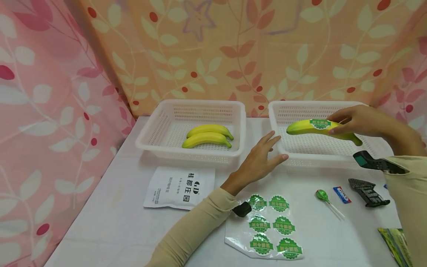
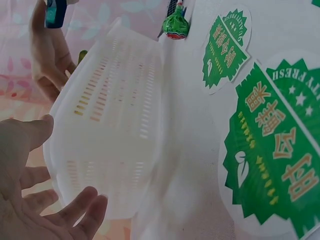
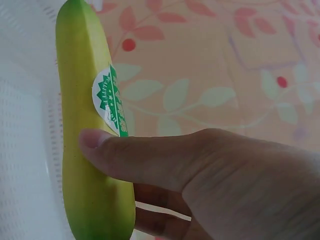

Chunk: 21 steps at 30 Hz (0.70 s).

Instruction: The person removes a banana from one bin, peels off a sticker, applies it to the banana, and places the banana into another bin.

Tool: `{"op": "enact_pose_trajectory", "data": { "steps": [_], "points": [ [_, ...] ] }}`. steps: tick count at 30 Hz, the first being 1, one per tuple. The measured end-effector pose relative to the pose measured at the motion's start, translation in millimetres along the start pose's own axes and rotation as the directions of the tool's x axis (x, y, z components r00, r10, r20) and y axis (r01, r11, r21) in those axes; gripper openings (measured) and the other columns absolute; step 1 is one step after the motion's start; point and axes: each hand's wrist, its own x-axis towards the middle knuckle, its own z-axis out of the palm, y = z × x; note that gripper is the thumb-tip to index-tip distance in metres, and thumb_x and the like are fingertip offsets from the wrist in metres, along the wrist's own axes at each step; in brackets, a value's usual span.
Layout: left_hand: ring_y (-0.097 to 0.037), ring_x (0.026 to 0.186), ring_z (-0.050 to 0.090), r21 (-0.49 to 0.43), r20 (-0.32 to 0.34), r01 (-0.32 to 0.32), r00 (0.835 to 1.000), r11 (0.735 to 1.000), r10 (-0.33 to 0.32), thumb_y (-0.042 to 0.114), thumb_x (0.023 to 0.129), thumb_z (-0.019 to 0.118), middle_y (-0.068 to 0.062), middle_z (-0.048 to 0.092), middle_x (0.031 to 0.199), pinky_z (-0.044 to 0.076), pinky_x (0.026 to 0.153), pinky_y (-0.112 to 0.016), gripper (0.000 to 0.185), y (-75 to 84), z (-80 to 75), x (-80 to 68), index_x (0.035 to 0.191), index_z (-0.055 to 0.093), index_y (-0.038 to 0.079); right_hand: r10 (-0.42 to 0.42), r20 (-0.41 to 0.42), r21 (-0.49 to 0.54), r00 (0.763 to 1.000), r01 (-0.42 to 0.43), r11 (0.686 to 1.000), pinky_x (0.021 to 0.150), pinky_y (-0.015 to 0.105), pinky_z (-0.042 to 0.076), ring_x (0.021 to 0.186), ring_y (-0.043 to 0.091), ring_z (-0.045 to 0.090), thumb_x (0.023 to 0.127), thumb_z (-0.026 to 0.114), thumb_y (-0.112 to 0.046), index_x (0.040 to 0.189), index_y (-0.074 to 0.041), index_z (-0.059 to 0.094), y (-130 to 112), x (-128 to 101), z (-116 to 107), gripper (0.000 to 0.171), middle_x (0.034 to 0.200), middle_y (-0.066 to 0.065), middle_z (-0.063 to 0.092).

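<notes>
A yellow-green banana [image 1: 301, 127] with a green-and-white sticker [image 3: 106, 99] is held by my right hand [image 1: 363, 120] above the right white basket [image 1: 317, 158]. In the right wrist view the thumb [image 3: 120, 152] presses on the banana's side and the other fingers go behind it. My left hand [image 1: 257, 161] is at the left front corner of that basket, fingers spread. The left wrist view shows its thumb and fingers about the basket's corner; whether they all touch is unclear. Two bananas [image 1: 207, 139] lie side by side in the left white basket [image 1: 160, 128].
A sheet of green round stickers [image 1: 240, 237] lies in front, partly under the left forearm. A white pouch [image 1: 176, 189] is left of it. To the right are a lollipop [image 1: 322, 195], a small blue-and-red packet [image 1: 342, 194], a black packet [image 1: 368, 193] and a green packet [image 1: 395, 241].
</notes>
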Motion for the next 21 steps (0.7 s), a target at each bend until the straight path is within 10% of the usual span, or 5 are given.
{"op": "enact_pose_trajectory", "data": {
  "steps": [9,21],
  "points": [
    [-0.026,0.133,0.063,-0.001,0.012,-0.011,1.000,1.000,0.011,0.041,0.105,0.067,0.000,0.022,0.177,0.054,0.100,-0.025,0.071,-0.8,-0.4,1.0,0.165,0.038,0.016,0.010,0.176,-0.003,0.984,-0.010,1.000,0.076,0.037,0.056,0.090,0.027,0.066,0.090,0.083,-0.021,0.128,0.010,0.069,12,29,16,0.051,0.117,0.029,0.072],
    [-0.022,0.129,0.064,0.004,0.020,-0.011,1.000,1.000,0.011,0.040,0.105,0.067,-0.001,0.022,0.177,0.055,0.098,-0.023,0.071,-0.6,-0.7,1.1,0.165,0.038,0.015,0.134,0.434,0.066,0.891,-0.180,0.982,0.094,0.058,0.059,0.105,0.034,0.069,0.087,0.088,-0.031,0.137,0.010,0.063,23,44,31,0.069,0.132,0.038,0.062]
  ]
}}
